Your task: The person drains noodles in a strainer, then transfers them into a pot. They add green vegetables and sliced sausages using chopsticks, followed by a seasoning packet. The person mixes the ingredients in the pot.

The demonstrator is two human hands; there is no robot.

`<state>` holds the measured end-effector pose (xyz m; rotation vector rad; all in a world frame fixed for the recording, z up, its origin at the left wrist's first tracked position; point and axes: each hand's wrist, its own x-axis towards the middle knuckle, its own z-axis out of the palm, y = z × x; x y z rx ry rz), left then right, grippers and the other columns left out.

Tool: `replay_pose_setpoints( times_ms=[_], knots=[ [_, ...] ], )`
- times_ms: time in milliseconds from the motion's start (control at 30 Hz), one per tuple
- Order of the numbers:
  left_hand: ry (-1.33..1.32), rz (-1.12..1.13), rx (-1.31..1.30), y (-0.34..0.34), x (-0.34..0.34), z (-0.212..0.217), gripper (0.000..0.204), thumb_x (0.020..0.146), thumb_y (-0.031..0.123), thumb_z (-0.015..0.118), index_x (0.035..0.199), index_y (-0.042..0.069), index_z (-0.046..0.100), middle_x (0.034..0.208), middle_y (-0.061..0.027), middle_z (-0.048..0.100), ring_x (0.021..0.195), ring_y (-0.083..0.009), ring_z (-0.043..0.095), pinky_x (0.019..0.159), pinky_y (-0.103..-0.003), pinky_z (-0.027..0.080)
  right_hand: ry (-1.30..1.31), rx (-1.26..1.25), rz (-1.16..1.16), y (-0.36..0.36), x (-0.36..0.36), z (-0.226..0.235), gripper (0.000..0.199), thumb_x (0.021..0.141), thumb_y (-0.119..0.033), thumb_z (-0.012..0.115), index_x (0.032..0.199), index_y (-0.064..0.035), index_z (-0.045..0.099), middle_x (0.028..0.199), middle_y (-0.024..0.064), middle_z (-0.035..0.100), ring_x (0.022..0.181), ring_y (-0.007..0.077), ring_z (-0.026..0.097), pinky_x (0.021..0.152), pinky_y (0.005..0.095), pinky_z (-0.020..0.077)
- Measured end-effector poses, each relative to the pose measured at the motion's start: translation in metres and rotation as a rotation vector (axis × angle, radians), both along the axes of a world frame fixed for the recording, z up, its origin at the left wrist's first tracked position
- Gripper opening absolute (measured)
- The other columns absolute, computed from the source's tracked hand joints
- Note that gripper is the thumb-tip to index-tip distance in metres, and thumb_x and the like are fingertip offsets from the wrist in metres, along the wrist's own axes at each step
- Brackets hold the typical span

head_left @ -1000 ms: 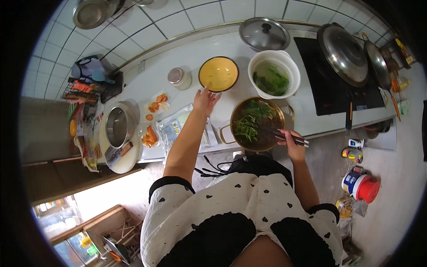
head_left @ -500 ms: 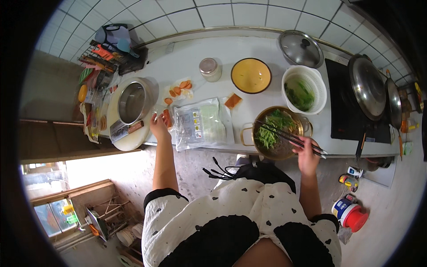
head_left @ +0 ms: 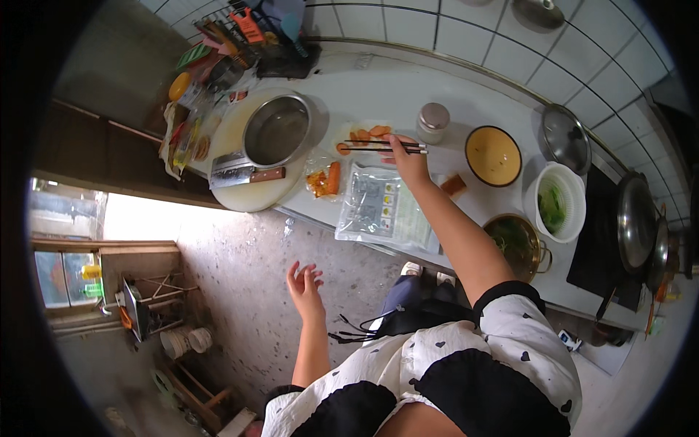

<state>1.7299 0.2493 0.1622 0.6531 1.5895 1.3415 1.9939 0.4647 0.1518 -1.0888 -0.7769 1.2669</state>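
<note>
My right hand [head_left: 408, 162] is shut on a pair of dark chopsticks [head_left: 382, 148]. Their tips reach left over several orange carrot slices [head_left: 368, 133] lying on the white counter [head_left: 408, 87]. Just below that hand lies a clear plastic bag [head_left: 378, 207], and beside it a smaller bag with carrot pieces [head_left: 326, 179]. My left hand [head_left: 304, 285] hangs off the counter over the concrete floor, fingers spread, holding nothing.
A steel bowl [head_left: 277, 130] and a cleaver [head_left: 240, 173] rest on a round cutting board [head_left: 244, 198] at the left. A lidded jar [head_left: 432, 121], yellow bowl [head_left: 493, 155], white colander of greens [head_left: 557, 204], brass pot of greens [head_left: 515, 244] and lidded pans on the stove [head_left: 636, 233] stand to the right.
My right hand has carried the chopsticks from the brass pot leftward to the carrot slices. My left hand has left the counter and dropped toward the floor.
</note>
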Motion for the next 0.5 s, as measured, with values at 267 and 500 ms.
replay_pose_setpoints(
  times_ms=[267, 500],
  knots=[
    [0.006, 0.120, -0.093, -0.038, -0.045, -0.017, 0.029, 0.089, 0.011, 0.049, 0.117, 0.007, 0.041, 0.094, -0.0070, 0.059, 0.076, -0.0128, 0.056, 0.061, -0.023, 0.043, 0.020, -0.046, -0.025, 0.026, -0.018, -0.038, 0.029, 0.091, -0.022, 0.046, 0.101, 0.0038, 0.055, 0.093, 0.0122, 0.061, 0.073, 0.0206, 0.063, 0.061, 0.0281, 0.0545],
    [-0.015, 0.071, -0.130, -0.033, -0.051, -0.028, 0.029, 0.089, 0.011, 0.049, 0.117, 0.008, 0.041, 0.093, -0.0061, 0.060, 0.075, -0.0125, 0.057, 0.061, -0.023, 0.044, -0.092, -0.027, -0.003, 0.025, -0.033, -0.037, 0.032, 0.091, -0.024, 0.047, 0.100, 0.0055, 0.055, 0.090, 0.0135, 0.060, 0.074, 0.0196, 0.063, 0.064, 0.0286, 0.0545]
  ],
)
